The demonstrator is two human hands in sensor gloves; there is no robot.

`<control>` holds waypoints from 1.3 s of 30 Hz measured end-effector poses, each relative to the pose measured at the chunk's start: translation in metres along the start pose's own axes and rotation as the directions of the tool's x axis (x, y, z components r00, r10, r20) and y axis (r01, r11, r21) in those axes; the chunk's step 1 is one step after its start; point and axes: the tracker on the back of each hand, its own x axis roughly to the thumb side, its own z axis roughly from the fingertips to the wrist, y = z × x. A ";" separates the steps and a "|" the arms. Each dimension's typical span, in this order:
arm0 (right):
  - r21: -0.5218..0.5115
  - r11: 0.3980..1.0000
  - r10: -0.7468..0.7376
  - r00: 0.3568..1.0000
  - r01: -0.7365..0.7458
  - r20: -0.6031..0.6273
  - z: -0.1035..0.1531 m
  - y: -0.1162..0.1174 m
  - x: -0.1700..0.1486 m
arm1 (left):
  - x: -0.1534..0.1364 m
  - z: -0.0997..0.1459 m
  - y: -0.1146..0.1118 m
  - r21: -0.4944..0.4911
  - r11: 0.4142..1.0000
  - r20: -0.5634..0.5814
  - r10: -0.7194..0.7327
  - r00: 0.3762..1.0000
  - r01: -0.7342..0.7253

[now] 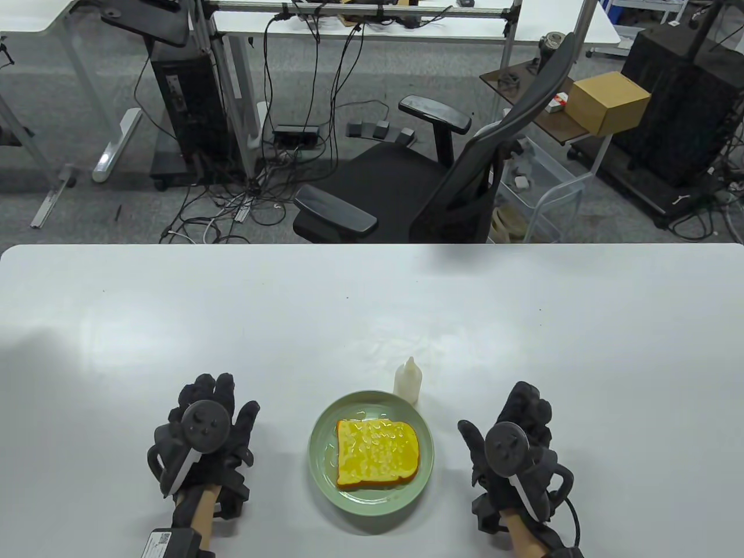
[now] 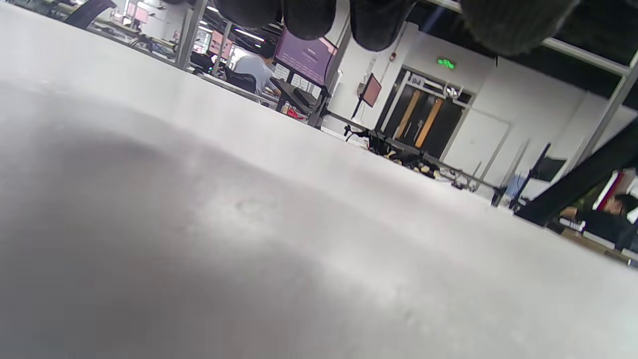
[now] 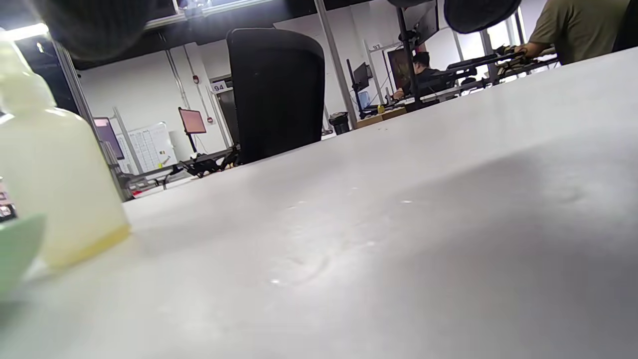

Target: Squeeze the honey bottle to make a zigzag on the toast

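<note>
A slice of yellow toast (image 1: 376, 454) with glossy streaks on top lies on a pale green plate (image 1: 325, 465) near the table's front edge. A small translucent honey bottle (image 1: 408, 381) stands upright just behind the plate's right rim; it also shows at the left of the right wrist view (image 3: 55, 179), next to the plate rim (image 3: 15, 249). My left hand (image 1: 218, 407) rests flat on the table left of the plate, fingers spread, holding nothing. My right hand (image 1: 523, 412) rests on the table right of the plate, empty, a short way from the bottle.
The white table (image 1: 372, 314) stretches wide behind the plate. A black office chair (image 1: 418, 192) stands beyond the far edge, with cables and desks on the floor behind it.
</note>
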 end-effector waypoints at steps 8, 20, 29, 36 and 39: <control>0.026 0.993 -0.116 0.991 0.115 0.068 -0.004 -0.003 0.020 | 0.009 0.003 0.012 0.046 0.998 0.067 0.027 0.997 -0.030; 0.180 0.961 -0.207 0.978 0.210 -0.031 -0.036 0.011 0.055 | 0.027 0.007 0.018 0.068 0.997 0.175 0.029 0.984 -0.041; 0.407 0.878 -0.228 0.967 0.254 -0.112 -0.060 0.042 0.092 | 0.022 0.006 0.017 0.059 0.997 0.159 0.048 0.986 -0.058; 0.433 0.852 -0.236 0.955 0.294 -0.182 -0.070 0.052 0.091 | 0.020 0.006 0.018 0.060 0.995 0.153 0.070 0.986 -0.080; 0.411 0.871 -0.209 0.959 0.271 -0.191 -0.071 0.054 0.090 | 0.020 0.006 0.019 0.058 0.995 0.151 0.066 0.986 -0.075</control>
